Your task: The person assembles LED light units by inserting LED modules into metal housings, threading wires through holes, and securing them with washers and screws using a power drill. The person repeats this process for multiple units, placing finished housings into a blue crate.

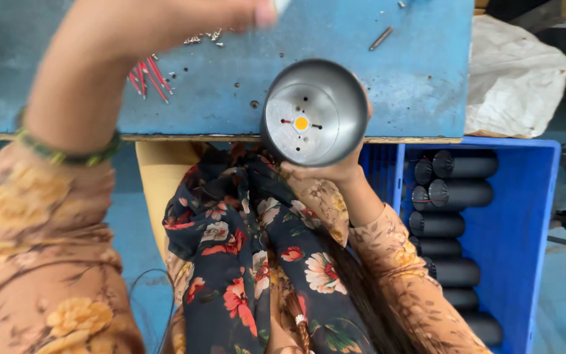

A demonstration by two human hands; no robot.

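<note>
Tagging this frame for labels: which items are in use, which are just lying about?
In use:
- metal cup housing with a small yellow disc inside, held by the right hand
- left hand, raised over the blue bench, blurred, with a small pale thing at its fingertips

Lying about:
- red wires
- loose screws
- black tubes in the blue crate
- white sack

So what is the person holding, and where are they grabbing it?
The right hand holds a round grey metal cup from underneath, gripping its outer wall. The left hand pinches something small and pale at its fingertips, too blurred to tell.
</note>
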